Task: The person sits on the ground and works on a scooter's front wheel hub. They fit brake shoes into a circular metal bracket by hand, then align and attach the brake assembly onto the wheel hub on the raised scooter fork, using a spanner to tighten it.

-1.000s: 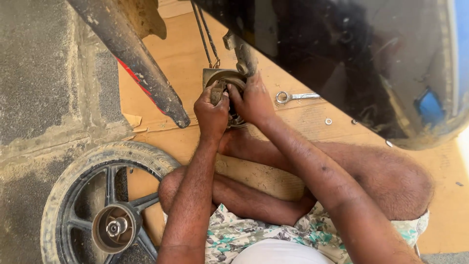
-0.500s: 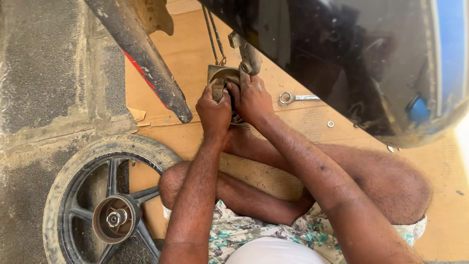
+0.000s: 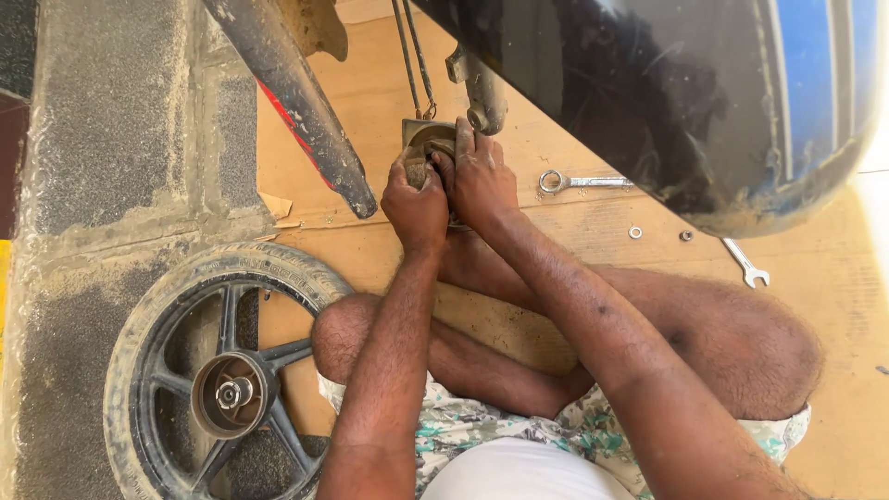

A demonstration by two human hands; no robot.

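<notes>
Both hands were closed on a round, dirt-caked metal hub part (image 3: 428, 148) hanging at the lower end of the motorcycle's cables (image 3: 414, 56), above the wooden board (image 3: 370, 93) on the floor. The left hand (image 3: 417, 206) had its grip curled tight around the part's near side; the right hand (image 3: 482, 181) pressed fingers over its right rim. A ring spanner (image 3: 582, 181) lay just right of the hands, an open-ended spanner (image 3: 745, 263) further toward the board's right edge, two small washers (image 3: 635, 231) between. A spoked wheel (image 3: 208, 380) lay at the board's left edge
</notes>
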